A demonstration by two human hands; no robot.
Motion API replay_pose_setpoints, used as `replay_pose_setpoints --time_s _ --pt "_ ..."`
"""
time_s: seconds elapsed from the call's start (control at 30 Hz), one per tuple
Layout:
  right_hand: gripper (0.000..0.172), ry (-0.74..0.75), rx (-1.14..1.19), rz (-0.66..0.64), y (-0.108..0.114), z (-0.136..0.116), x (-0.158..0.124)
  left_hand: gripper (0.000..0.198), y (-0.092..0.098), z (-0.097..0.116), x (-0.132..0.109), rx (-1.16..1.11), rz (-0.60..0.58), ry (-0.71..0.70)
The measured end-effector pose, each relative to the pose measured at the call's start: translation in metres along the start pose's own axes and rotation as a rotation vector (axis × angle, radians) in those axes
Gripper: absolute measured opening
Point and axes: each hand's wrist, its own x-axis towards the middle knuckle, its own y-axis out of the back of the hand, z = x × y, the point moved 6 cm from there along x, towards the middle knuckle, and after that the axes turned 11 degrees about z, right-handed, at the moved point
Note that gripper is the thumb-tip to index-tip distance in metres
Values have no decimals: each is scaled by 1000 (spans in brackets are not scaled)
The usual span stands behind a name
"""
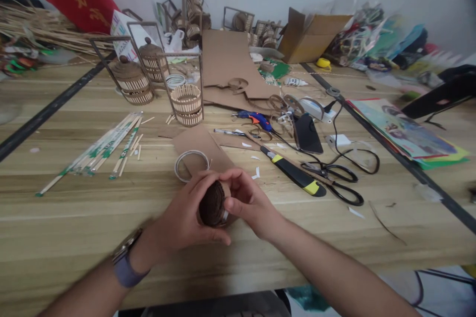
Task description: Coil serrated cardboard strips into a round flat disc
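Note:
Between my hands is a small round brown cardboard piece, its dark, ridged face turned up toward me. My left hand wraps round its left side, with the thumb along the near edge. On the other side, my right hand pinches the rim, thumb in front and fingers behind. A small white bit shows by the right thumb. Just beyond the hands, a roll of tape lies partly on a flat cardboard strip. The underside of the held piece is hidden.
Right of the hands lie a yellow-black utility knife, black-handled scissors, a phone and a blue glue gun. Wrapped chopsticks lie left. Small stick-sided buckets stand behind, near a large cardboard sheet.

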Motion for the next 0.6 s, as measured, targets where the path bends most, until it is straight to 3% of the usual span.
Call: replay_pose_setpoints --time_s 0.17,0.33,0.6 --pt "47 -20 73 -14 -2 2 0 101 1 -3 -1 32 81 -4" --pt "55 33 -10 -14 1 2 1 104 2 -8 -2 56 156 -2" --pt "54 92 -5 -117 -1 1 2 105 -2 -9 -5 -37 103 46"
